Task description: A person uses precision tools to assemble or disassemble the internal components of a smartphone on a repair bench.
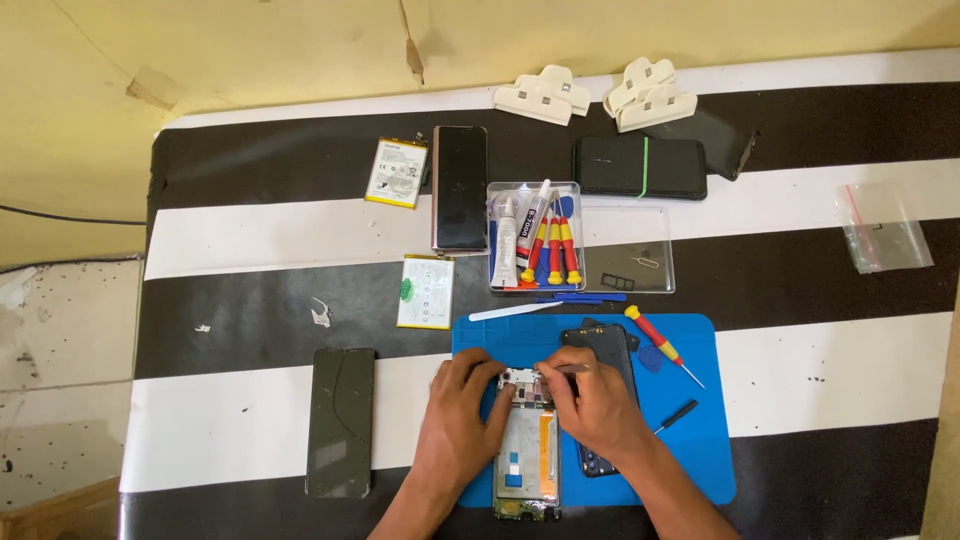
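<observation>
An opened phone frame (527,460) lies lengthwise on a blue work mat (690,440), its inner parts showing. My left hand (462,410) grips its upper left edge, fingers on a small white part at the top. My right hand (592,400) sits over the upper right corner and pinches a thin metal tool, tweezers by the look of it, pointed at that top part. A dark back cover (606,350) lies under my right hand.
A red-and-yellow screwdriver (662,345) and a black one (676,416) lie on the mat. A clear box (640,255) holds glue tubes and screwdrivers. Two batteries (397,172), dark phones (460,188), a cracked phone (340,420), white clamps (545,95) and a plastic bag (885,235) surround it.
</observation>
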